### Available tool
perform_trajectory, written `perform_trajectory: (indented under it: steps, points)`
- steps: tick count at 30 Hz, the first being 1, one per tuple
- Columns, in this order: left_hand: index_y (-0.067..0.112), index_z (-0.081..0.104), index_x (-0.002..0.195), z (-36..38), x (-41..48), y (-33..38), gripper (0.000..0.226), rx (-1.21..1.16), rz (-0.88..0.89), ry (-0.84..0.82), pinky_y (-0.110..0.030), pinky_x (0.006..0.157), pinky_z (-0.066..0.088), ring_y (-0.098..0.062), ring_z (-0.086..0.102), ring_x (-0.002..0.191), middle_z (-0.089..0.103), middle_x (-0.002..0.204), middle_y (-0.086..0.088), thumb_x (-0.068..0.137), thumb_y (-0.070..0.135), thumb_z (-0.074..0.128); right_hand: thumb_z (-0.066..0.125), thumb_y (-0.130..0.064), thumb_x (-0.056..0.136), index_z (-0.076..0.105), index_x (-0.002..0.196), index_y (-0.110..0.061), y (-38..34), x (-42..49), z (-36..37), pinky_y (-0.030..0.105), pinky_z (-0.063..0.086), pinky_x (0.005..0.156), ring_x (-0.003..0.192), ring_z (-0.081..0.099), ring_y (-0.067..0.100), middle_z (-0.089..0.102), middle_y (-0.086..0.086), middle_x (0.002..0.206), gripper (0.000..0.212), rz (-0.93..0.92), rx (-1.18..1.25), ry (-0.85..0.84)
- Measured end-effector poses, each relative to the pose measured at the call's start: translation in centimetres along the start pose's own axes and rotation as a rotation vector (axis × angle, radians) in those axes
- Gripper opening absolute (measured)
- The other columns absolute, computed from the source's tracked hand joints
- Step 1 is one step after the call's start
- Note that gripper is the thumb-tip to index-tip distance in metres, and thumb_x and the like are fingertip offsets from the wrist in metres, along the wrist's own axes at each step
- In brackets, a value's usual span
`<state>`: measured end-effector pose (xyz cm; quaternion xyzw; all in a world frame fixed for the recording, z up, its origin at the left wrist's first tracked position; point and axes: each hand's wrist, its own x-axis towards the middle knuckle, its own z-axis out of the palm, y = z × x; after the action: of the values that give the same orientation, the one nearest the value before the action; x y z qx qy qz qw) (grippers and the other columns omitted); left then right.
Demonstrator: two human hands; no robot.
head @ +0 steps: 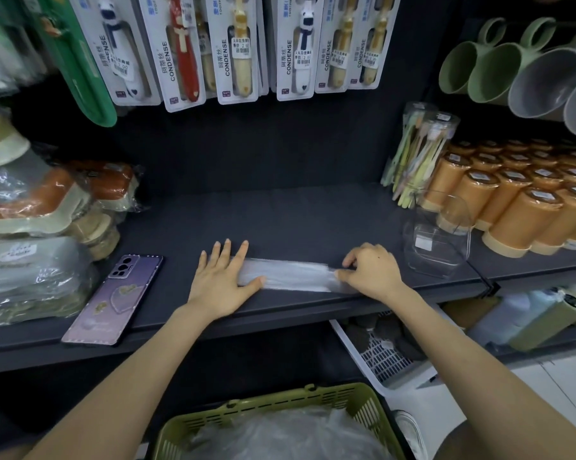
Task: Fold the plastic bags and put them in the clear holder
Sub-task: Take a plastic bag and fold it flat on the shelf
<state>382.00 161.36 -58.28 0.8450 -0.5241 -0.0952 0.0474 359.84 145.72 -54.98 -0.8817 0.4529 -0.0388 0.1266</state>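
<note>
A dark shelf (280,220) spans the scene; below its near edge sits a green basket (346,406) of loose plastic. On the shelf, a plastic bag (290,275) lies folded into a long strip. The left hand (222,280) presses flat, fingers spread, on its left end; the right hand (369,272) pinches its right end. The clear holder (437,240) stands just right, a phone (114,300) left.

"CONDENSE" on hanging toothbrush packs (237,48); prices seemingly "2.00"
</note>
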Motion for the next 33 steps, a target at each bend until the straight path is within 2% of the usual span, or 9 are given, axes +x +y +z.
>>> perform_trajectory:
  steps: [3, 5, 8, 12, 16, 20, 25, 29, 33]
  points:
    - [0.033, 0.009, 0.153, -0.7, 0.3, -0.3, 0.098, 0.056, -0.038, 0.049, -0.050, 0.116, -0.011, -0.031, -0.007, 0.148, 0.001, 0.161, -0.013, 0.070, 0.085, 0.014, 0.066, -0.035, 0.085, 0.066, 0.067, -0.023, -0.1, -0.6, 0.4, 0.036, 0.045, 0.090, 0.102, 0.057, 0.024, 0.066, 0.003, 0.097, 0.022, -0.028, 0.082, -0.028]
    - [0.029, 0.037, 0.147, -1.0, -0.1, 0.5, 0.076, 0.120, 0.018, 0.213, -0.055, 0.116, -0.004, -0.037, 0.009, 0.147, 0.018, 0.158, -0.018, 0.083, 0.071, 0.036, 0.064, -0.027, 0.087, 0.062, 0.068, -0.018, -0.4, -1.4, 0.6, 0.031, 0.042, 0.088, 0.097, 0.058, 0.023, 0.066, 0.004, 0.093, 0.021, -0.072, 0.089, -0.005]
    - [0.017, 0.073, 0.105, -0.3, -1.4, 2.6, 0.045, -0.053, 0.275, 0.549, -0.051, 0.108, 0.034, -0.036, 0.054, 0.122, 0.059, 0.131, -0.016, 0.079, 0.046, 0.051, 0.057, -0.023, 0.093, 0.054, 0.080, -0.013, -1.1, -2.7, 0.3, 0.028, 0.036, 0.066, 0.079, 0.055, 0.019, 0.059, 0.000, 0.082, 0.016, -0.079, 0.170, 0.006]
    - [0.017, 0.067, 0.118, 1.1, -3.7, 5.3, 0.051, -0.413, 0.445, 0.338, -0.024, 0.103, 0.037, -0.014, 0.054, 0.122, 0.062, 0.128, 0.003, 0.077, 0.045, 0.054, 0.056, -0.019, 0.093, 0.049, 0.077, -0.013, -2.1, -3.9, -0.6, 0.024, 0.038, 0.049, 0.050, 0.057, 0.011, 0.053, 0.000, 0.060, 0.019, 0.023, 0.522, -0.155]
    - [0.020, 0.059, 0.130, 2.6, -3.9, 6.0, 0.056, -0.409, 0.457, 0.314, -0.023, 0.103, 0.035, -0.012, 0.052, 0.120, 0.061, 0.128, 0.005, 0.077, 0.039, 0.060, 0.062, -0.014, 0.091, 0.053, 0.077, -0.012, -2.4, -4.2, -1.7, 0.022, 0.030, 0.041, 0.042, 0.048, 0.015, 0.054, 0.009, 0.058, 0.017, 0.234, 0.930, -0.326]
    - [0.022, 0.069, 0.115, 2.2, -4.0, 7.1, 0.029, -0.595, 0.276, 0.453, -0.018, 0.086, 0.047, -0.004, 0.061, 0.100, 0.070, 0.108, 0.011, 0.091, 0.034, 0.059, 0.058, -0.009, 0.094, 0.057, 0.081, -0.005, -3.4, -3.9, -3.2, 0.021, 0.041, 0.037, 0.044, 0.054, 0.012, 0.061, 0.012, 0.067, 0.013, 0.315, 1.287, -0.423]
    - [0.025, 0.067, 0.082, 0.4, -3.2, 7.7, 0.023, -0.997, -0.087, 0.319, -0.022, 0.071, 0.045, -0.006, 0.058, 0.073, 0.066, 0.076, 0.007, 0.097, 0.036, 0.053, 0.049, -0.037, 0.097, 0.056, 0.116, -0.007, -4.2, -2.5, -5.2, 0.025, 0.056, 0.051, 0.068, 0.072, 0.020, 0.072, 0.018, 0.093, 0.037, 0.276, 1.829, -0.377]
    - [0.013, 0.056, 0.074, -0.8, -2.4, 6.9, 0.030, -1.336, -0.273, 0.219, -0.020, 0.067, 0.036, -0.008, 0.044, 0.069, 0.047, 0.070, 0.005, 0.097, 0.031, 0.052, 0.057, -0.041, 0.093, 0.058, 0.121, -0.013, -6.2, -1.2, -2.9, 0.024, 0.050, 0.056, 0.072, 0.064, 0.015, 0.069, 0.004, 0.098, 0.040, 0.204, 1.245, -0.228]
    - [0.017, 0.070, 0.105, -0.9, -2.1, 6.1, 0.023, -1.412, -0.259, 0.160, -0.023, 0.084, 0.046, -0.008, 0.060, 0.094, 0.068, 0.096, 0.008, 0.098, 0.028, 0.052, 0.064, -0.033, 0.091, 0.072, 0.098, -0.015, -8.1, -0.8, 0.2, 0.015, 0.042, 0.053, 0.067, 0.053, 0.005, 0.065, -0.002, 0.085, 0.021, 0.071, 0.951, -0.217]
